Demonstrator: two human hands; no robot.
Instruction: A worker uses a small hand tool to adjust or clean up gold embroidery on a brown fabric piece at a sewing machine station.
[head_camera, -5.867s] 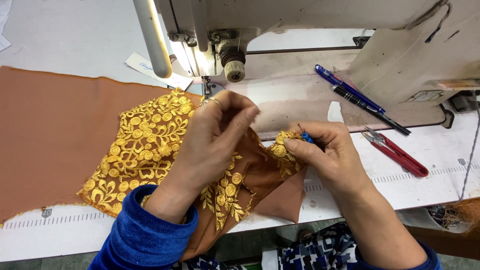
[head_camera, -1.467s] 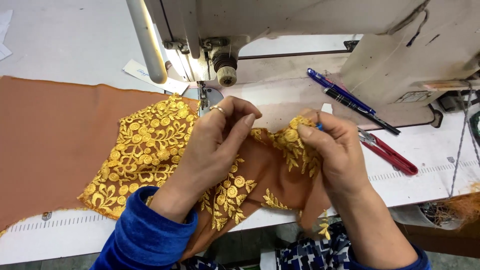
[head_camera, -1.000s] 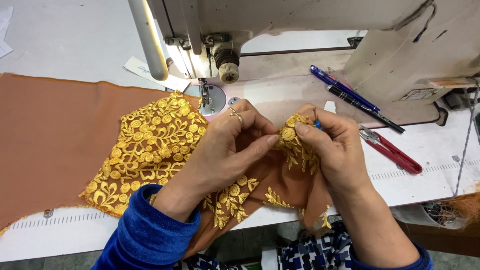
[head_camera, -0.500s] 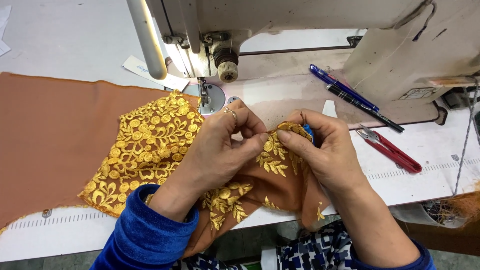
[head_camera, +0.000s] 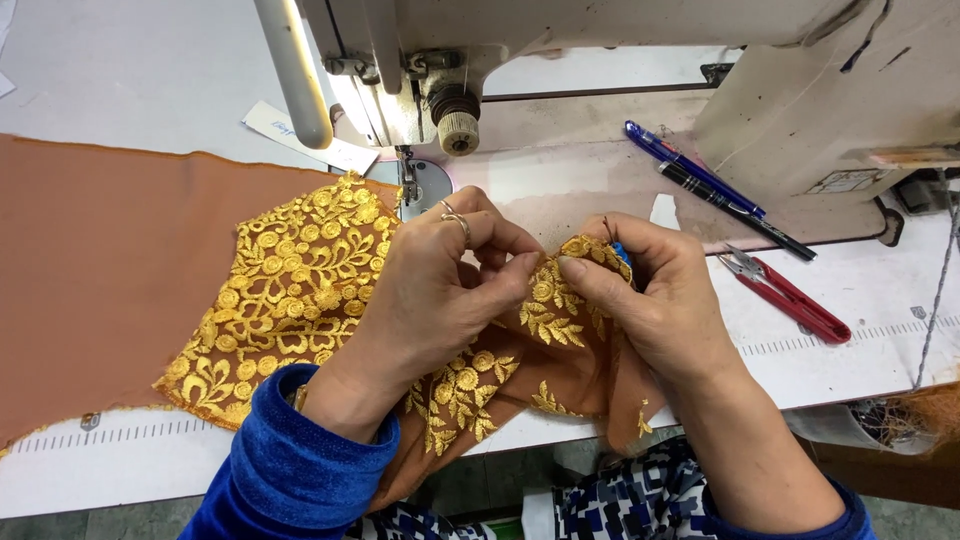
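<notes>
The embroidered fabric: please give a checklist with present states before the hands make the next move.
1. Both hands pinch the embroidered fabric: left hand and right hand hold it: ok.
2. Fabric away from the needle: ok.
3. Red snips within reach, right of the hands: ok.
4. Pens off the fabric: ok.
5. Blue tool in right hand, type: cannot tell.

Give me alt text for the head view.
Left hand and right hand pinch gold-embroidered brown fabric together before a sewing machine. Red thread snips and two pens lie to the right.
</notes>
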